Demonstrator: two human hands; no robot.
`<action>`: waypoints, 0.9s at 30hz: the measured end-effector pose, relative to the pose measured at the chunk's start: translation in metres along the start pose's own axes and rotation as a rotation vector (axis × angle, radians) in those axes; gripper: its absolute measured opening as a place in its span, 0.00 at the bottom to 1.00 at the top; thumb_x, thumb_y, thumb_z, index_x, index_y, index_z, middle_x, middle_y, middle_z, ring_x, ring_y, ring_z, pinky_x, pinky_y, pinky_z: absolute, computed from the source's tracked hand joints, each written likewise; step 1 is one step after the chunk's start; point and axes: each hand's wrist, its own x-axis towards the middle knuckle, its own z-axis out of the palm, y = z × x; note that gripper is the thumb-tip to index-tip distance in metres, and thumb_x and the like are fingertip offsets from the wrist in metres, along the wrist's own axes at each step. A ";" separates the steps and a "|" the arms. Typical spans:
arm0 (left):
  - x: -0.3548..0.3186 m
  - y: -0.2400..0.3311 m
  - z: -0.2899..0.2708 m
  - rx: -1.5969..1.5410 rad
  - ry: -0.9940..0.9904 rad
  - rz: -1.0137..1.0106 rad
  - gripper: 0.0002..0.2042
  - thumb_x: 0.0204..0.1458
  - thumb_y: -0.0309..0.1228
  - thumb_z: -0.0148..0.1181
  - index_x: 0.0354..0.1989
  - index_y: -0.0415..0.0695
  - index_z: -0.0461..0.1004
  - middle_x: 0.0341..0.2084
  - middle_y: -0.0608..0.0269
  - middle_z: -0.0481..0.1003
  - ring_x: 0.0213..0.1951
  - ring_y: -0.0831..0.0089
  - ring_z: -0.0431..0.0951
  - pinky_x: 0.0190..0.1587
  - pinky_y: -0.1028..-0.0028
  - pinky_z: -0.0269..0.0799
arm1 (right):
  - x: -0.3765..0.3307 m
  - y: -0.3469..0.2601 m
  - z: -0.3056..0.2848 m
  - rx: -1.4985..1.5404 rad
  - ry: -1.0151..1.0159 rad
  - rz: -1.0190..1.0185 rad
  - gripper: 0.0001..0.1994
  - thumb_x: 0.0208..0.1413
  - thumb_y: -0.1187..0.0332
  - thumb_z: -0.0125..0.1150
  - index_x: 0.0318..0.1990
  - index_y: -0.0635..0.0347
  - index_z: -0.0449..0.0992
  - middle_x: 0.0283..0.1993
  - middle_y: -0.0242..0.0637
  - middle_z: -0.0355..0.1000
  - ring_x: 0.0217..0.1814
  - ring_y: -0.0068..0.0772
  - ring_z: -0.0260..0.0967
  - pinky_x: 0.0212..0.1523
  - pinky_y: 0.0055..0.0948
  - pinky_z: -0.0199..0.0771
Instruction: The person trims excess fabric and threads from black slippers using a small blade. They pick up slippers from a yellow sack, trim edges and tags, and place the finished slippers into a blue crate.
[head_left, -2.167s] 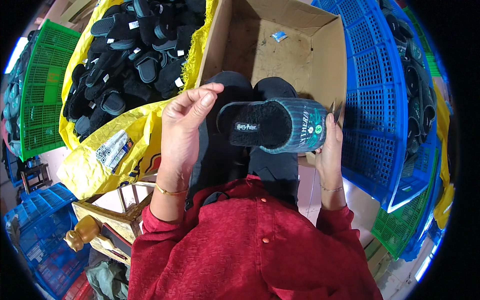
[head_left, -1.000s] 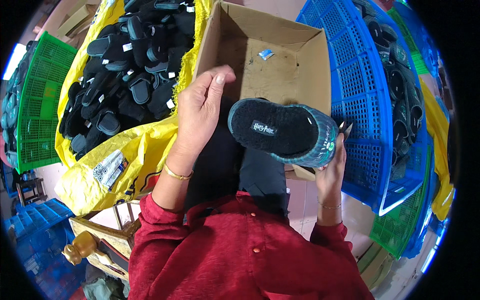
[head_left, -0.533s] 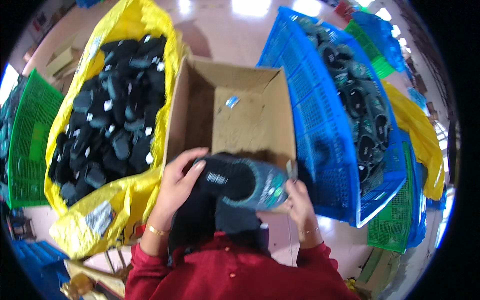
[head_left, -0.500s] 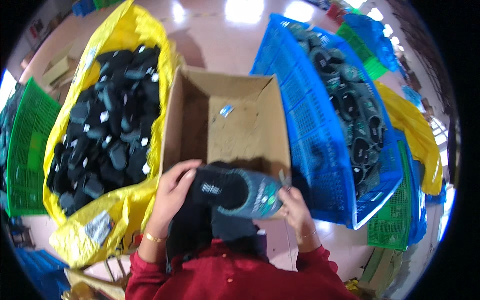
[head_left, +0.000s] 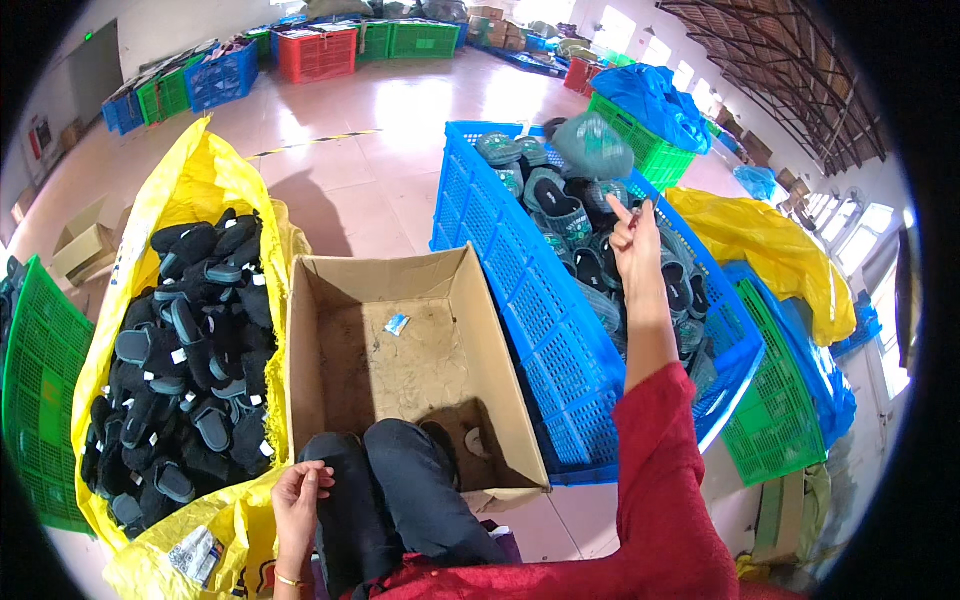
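A rounded, closed-toe grey fabric slipper (head_left: 594, 148) is at the far end of a long blue plastic lattice crate (head_left: 545, 335) on the right. It is blurred, its upper smooth and rounded with a faint green marking too smeared to read; whether it touches the pile below cannot be told.

The bare right hand (head_left: 636, 240) reaches over the crate, apart from that slipper, with two fingers extended and the others curled; whether they hold something small is unclear. The bare left hand (head_left: 298, 497) is beside the dark-trousered left knee (head_left: 340, 470), half closed, thumb against bent fingers; whether anything thin is pinched there cannot be told.

The piled grey slippers (head_left: 565, 222) in the crate carry green printed emblems on the uppers and small pale lettered patches on black insoles.

On the left, an open yellow woven bag (head_left: 205, 165) holds black fluffy slippers (head_left: 205, 350) with small white tags (head_left: 178, 356); a whitish printed label (head_left: 197, 553) marks its near flap. Between bag and crate, a brown cardboard box (head_left: 505, 365) contains a small blue-and-white packet (head_left: 397, 324), its print illegible.
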 end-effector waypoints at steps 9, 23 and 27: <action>-0.009 -0.018 -0.084 0.474 0.363 0.194 0.09 0.57 0.31 0.55 0.36 0.37 0.76 0.29 0.61 0.78 0.33 0.77 0.75 0.38 0.77 0.70 | -0.232 0.175 0.035 -0.676 -0.548 0.557 0.10 0.62 0.63 0.50 0.39 0.58 0.75 0.20 0.28 0.67 0.14 0.11 0.49 0.14 0.15 0.47; 0.009 -0.165 -0.211 1.380 -0.692 -0.301 0.22 0.58 0.48 0.40 0.52 0.48 0.69 0.43 0.50 0.75 0.42 0.55 0.76 0.44 0.62 0.71 | -0.341 0.222 0.018 -1.075 -0.924 -0.066 0.03 0.52 0.75 0.59 0.34 0.63 0.73 0.25 0.43 0.71 0.25 0.38 0.72 0.27 0.29 0.70; -0.018 -0.254 -0.224 1.113 -0.775 0.013 0.16 0.58 0.41 0.39 0.43 0.46 0.72 0.34 0.49 0.75 0.41 0.52 0.76 0.44 0.60 0.70 | -0.348 0.219 0.024 -1.174 -0.901 -0.178 0.04 0.51 0.76 0.60 0.34 0.63 0.73 0.26 0.44 0.72 0.26 0.42 0.72 0.27 0.30 0.70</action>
